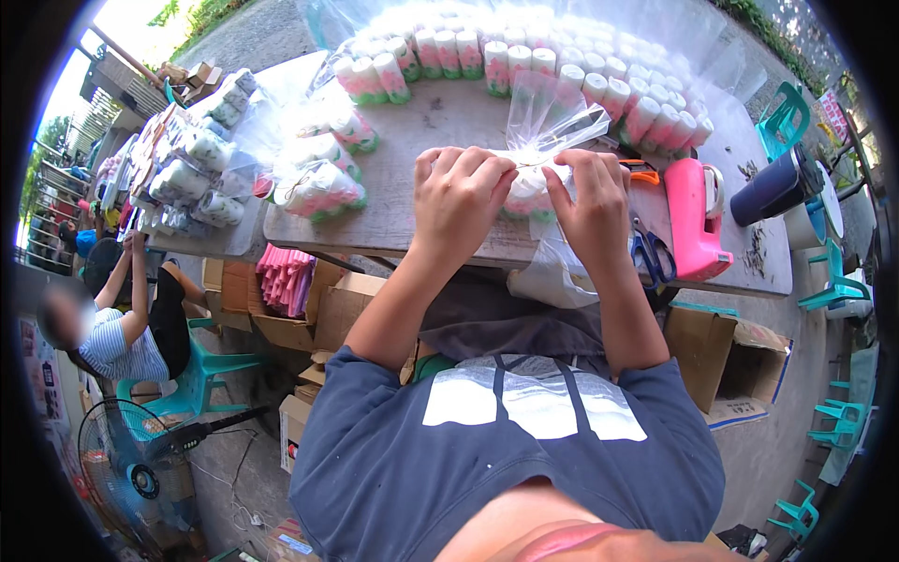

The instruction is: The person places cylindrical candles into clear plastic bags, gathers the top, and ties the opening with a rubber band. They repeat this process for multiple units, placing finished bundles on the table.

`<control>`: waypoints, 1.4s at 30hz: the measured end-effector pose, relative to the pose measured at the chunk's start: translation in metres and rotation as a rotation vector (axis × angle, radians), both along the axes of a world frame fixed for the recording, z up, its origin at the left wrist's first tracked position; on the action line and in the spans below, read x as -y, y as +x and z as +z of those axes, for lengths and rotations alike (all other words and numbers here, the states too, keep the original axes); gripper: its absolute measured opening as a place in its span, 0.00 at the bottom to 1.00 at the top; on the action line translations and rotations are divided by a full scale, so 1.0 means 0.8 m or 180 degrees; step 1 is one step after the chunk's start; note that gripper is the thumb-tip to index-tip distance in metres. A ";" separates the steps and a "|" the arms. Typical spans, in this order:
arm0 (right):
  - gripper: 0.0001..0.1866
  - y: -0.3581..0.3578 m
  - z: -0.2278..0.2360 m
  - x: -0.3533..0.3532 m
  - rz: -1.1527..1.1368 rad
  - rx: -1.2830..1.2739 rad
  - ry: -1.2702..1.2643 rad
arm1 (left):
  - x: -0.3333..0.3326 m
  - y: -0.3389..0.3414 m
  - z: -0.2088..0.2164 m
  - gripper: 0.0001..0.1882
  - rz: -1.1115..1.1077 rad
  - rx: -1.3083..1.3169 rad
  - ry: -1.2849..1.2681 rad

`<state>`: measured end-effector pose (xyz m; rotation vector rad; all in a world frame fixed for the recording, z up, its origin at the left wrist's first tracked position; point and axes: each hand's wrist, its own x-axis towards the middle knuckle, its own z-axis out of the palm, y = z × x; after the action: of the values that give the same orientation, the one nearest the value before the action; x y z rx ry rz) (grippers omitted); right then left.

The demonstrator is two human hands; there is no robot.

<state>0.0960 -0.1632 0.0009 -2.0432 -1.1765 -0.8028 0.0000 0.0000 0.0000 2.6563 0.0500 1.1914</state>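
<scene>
At the near edge of the table [426, 122], my left hand [459, 201] and my right hand [595, 197] face each other, fingers pinched at the gathered neck of a clear plastic bag [538, 117]. The bag's loose top fans out above my fingers. Below the neck, pink, white and green rolls [527, 199] show inside it, partly covered by my hands. A thin strand seems to run across the neck, too small to make out. Just right of my right hand lie an orange-handled tool [641, 172] and dark blue-handled scissors [653, 251], with a pink tape dispenser [695, 220] beyond.
Rows of bagged rolls [449, 51] line the far side, and more bagged bundles [323, 187] lie to the left. A dark tumbler [775, 185] stands at the right. Cardboard boxes [726, 361] sit below. A seated person [122, 328] and a fan [140, 478] are at left.
</scene>
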 end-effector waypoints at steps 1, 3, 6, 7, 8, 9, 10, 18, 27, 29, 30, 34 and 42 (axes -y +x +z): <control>0.12 0.001 0.000 -0.001 0.0034 0.0072 0.0020 | 0.001 -0.003 0.001 0.05 0.0061 -0.0076 -0.0054; 0.11 -0.001 -0.001 -0.003 0.0028 0.0221 0.0034 | 0.004 -0.010 0.007 0.05 0.0055 -0.0280 -0.0253; 0.11 -0.002 -0.007 -0.007 -0.0024 0.0417 0.0083 | 0.002 -0.018 0.013 0.06 -0.0217 -0.0514 -0.0690; 0.11 0.001 -0.011 -0.008 0.0003 0.0457 0.0146 | 0.001 -0.017 0.012 0.07 -0.0361 -0.0492 -0.0834; 0.11 0.003 -0.013 -0.009 0.0029 0.0496 0.0207 | -0.001 -0.015 0.010 0.08 -0.0506 -0.0471 -0.0977; 0.11 0.004 -0.014 -0.009 0.0041 0.0530 0.0177 | -0.001 -0.014 0.009 0.07 -0.0619 -0.0486 -0.1107; 0.11 0.005 -0.015 -0.008 0.0051 0.0563 0.0147 | -0.002 -0.013 0.009 0.07 -0.0734 -0.0502 -0.1237; 0.09 0.006 -0.013 -0.011 0.0268 0.0534 -0.0036 | -0.011 0.011 -0.018 0.02 -0.1820 -0.0244 -0.2793; 0.10 -0.004 0.019 0.016 0.0772 -0.1347 -0.0653 | -0.015 0.020 -0.032 0.08 -0.1857 -0.0056 -0.2524; 0.09 0.010 0.008 0.013 0.1173 -0.2877 -0.0135 | -0.012 0.021 -0.034 0.09 -0.1779 -0.0008 -0.2566; 0.09 0.014 0.002 0.012 0.1363 -0.3631 0.0139 | -0.011 0.022 -0.034 0.09 -0.1774 0.0034 -0.2574; 0.07 0.013 -0.016 0.010 0.1939 -0.4319 0.1159 | -0.008 0.023 -0.037 0.09 -0.1708 0.0131 -0.2884; 0.06 -0.016 -0.033 -0.011 0.1586 -0.3410 0.1696 | -0.002 0.016 -0.033 0.07 -0.1767 0.0003 -0.3701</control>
<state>0.0835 -0.1544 -0.0253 -1.2908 -0.6618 0.2356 0.0124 0.0017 -0.0267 1.4920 -0.0014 0.6411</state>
